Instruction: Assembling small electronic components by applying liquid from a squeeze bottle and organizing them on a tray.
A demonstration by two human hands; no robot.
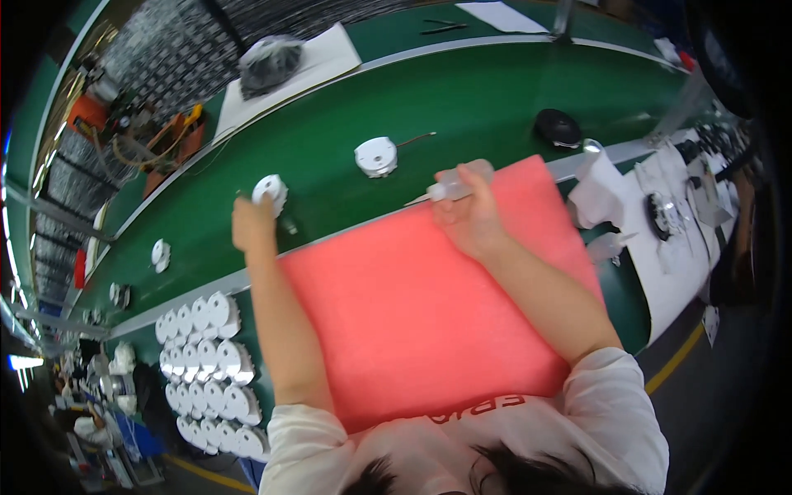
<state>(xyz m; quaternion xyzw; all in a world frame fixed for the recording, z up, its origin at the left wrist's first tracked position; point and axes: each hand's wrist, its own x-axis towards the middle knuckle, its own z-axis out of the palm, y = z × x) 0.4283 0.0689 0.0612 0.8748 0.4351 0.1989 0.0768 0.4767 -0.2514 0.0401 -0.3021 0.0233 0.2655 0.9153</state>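
My left hand (254, 224) reaches over the green belt, its fingers closed at the edge of a white round housing (272, 190). A small pale piece, perhaps a connector, shows just below that housing. In my right hand (474, 219) is a translucent squeeze bottle (477, 175) with a thin needle tip pointing left, held above the far edge of the pink mat (429, 305). Beyond the bottle, a second white round housing (376, 157) with a short wire lies on the green belt (322, 136).
Rows of white round housings (206, 359) stand left of the mat. More sit along the belt's left part, one being a white housing (161, 256). A black round part (558, 129) lies far right. Another small bottle (609, 246) rests beside the mat, near white paper (668, 272).
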